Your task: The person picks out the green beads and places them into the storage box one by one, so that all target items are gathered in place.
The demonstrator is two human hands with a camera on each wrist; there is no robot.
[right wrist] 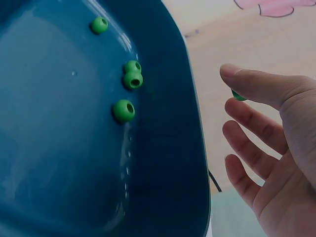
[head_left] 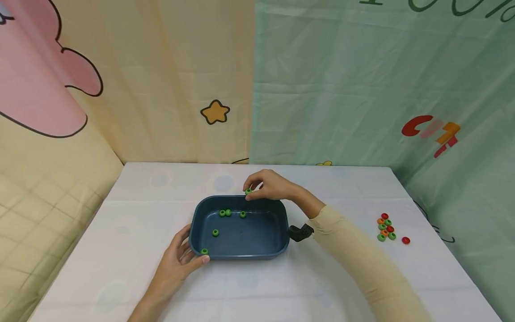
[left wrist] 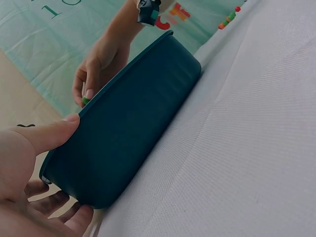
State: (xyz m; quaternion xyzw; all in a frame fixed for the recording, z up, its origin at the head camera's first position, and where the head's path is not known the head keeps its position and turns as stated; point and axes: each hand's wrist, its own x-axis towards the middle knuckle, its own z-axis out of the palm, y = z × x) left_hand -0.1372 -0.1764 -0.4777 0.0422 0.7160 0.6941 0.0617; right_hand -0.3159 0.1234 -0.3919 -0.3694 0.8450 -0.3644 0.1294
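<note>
Green bead (head_left: 248, 191) pinched near the twelve o'clock rim of the tray (head_left: 253, 239)

The right hand (head_left: 270, 185) holds it between thumb and finger; the left hand (head_left: 177, 261) grips the tray at eight o'clock. Lowering it well inside before releasing would probably curb rolling.

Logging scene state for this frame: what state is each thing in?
Dark blue tray: upright, on white tablecloth
Five green beads: lying in tray
Held green bead: pinched, near tray's far rim
Left hand: gripping tray's near-left corner
Right hand: pinching green bead
Red, orange, green bead cluster: on tablecloth
Lone red bead: apart from cluster
</note>
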